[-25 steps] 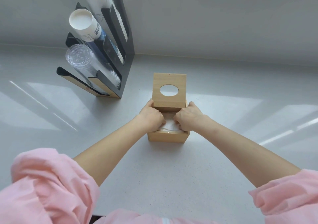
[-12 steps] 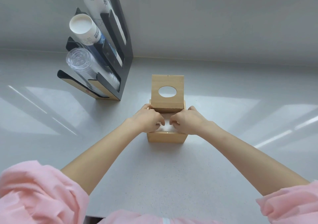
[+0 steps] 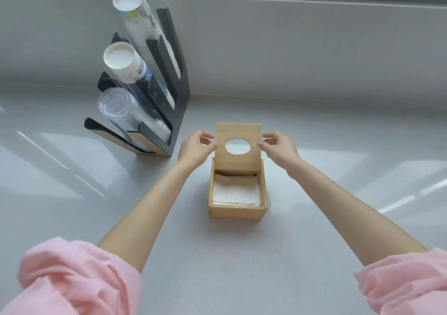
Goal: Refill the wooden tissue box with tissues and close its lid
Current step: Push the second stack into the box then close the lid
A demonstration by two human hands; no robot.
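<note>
Tissues (image 3: 235,191) lie in box (image 3: 238,211), cup rack (image 3: 177,111) behind-left.
</note>
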